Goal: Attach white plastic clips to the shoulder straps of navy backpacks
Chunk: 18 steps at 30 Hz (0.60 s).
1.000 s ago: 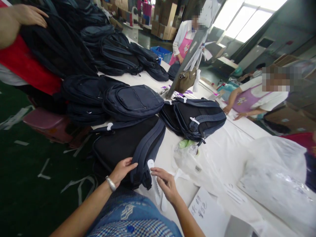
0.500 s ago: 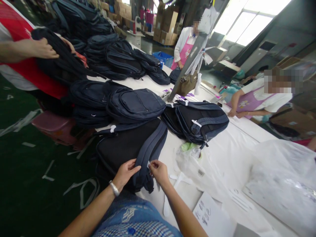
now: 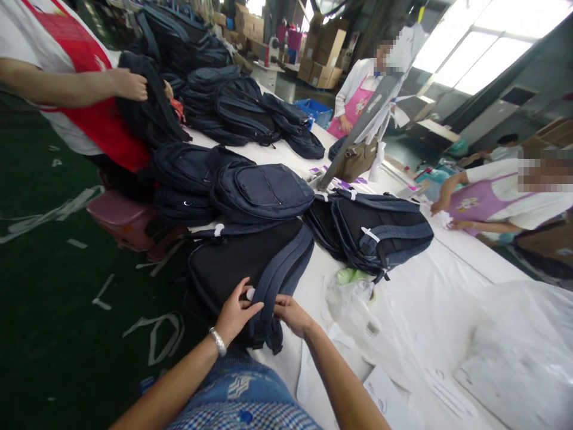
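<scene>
A dark navy backpack point(image 3: 224, 269) lies back panel up at the table's near edge, its padded shoulder strap point(image 3: 275, 269) running towards me. From the strap's left side pokes the white end of a strip point(image 3: 250, 294). My left hand point(image 3: 235, 313) is closed around that end, its thumb against the strap. My right hand point(image 3: 293, 313) pinches the strap's right edge, with its fingertips partly hidden behind it. A white band point(image 3: 219, 230) is wrapped on the bag's top strap.
More navy backpacks point(image 3: 264, 191) lie just beyond, and another pair point(image 3: 380, 233) to the right. Clear plastic bags point(image 3: 523, 346) cover the table's right side. A metal post point(image 3: 358, 131) rises mid-table. A co-worker in a red apron point(image 3: 94, 89) handles a bag at left; two others stand across.
The white strip, earlier at the right hand's fingertips on the strap's right, now shows on its left by my left fingers. The view has shifted, moving the scene rightward.
</scene>
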Available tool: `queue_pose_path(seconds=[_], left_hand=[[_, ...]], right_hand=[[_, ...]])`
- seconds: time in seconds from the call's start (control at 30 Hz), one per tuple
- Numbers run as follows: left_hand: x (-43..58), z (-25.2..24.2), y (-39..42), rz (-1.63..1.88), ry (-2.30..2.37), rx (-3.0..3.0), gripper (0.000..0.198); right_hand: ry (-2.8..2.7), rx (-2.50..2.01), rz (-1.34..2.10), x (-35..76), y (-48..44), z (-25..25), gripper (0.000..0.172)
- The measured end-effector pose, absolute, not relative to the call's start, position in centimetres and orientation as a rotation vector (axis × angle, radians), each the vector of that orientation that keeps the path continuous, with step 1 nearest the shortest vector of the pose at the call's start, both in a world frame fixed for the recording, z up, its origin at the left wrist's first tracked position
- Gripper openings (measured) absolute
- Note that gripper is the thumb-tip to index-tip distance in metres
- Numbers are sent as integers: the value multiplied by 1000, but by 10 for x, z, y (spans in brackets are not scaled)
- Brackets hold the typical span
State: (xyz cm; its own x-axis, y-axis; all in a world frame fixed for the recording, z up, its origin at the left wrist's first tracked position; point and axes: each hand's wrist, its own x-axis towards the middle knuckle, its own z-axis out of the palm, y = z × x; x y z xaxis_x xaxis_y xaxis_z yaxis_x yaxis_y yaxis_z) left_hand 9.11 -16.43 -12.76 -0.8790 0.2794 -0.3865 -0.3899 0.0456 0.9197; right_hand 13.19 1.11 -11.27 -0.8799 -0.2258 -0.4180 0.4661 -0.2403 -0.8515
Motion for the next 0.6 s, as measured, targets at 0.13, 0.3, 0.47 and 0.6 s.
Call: queue_pose_path(seconds=[0.13,0.3,0.47,0.6], left_hand=[[90,-127,-163,1934,1682,-222,82],[88,-119,-160,1933,1687,-244,62],[88,-116,-160,1912,1680,-160,44],[86,-114,-161,1894,1642,-114,43]], right_hand=[[1616,317,-2159,129,8,-114,24],[1778,307,-2177,123,3,-117,21],[1938,368,-2096,119,11,-131,29],[1904,343,-1985,116,16,-139,16]])
